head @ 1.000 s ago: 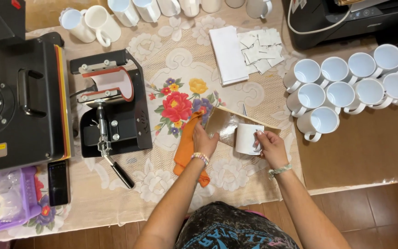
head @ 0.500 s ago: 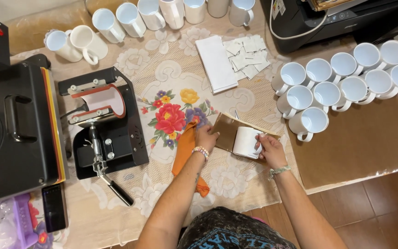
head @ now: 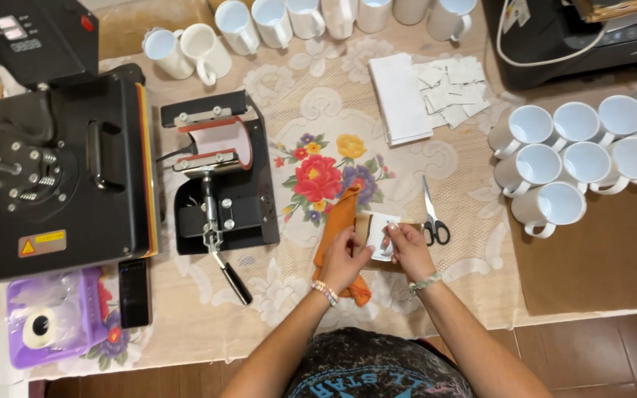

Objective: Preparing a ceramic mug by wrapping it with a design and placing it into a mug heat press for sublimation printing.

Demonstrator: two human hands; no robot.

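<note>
Wrapping brown paper round a white ceramic mug [head: 379, 234], the left hand [head: 344, 258] and right hand [head: 409, 249] both grip it. Judging by this, the wrap is half-closed; next it needs pulling snug.

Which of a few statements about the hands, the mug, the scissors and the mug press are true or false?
1. Both hands, the left hand and the right hand, are on a white mug wrapped in brown paper. True.
2. The scissors lie to the left of the orange cloth. False: they lie to its right, beside the right hand.
3. The mug press has a mug clamped in it. False: its sleeve looks empty.
4. A cluster of white mugs stands right of the hands. True.
</note>
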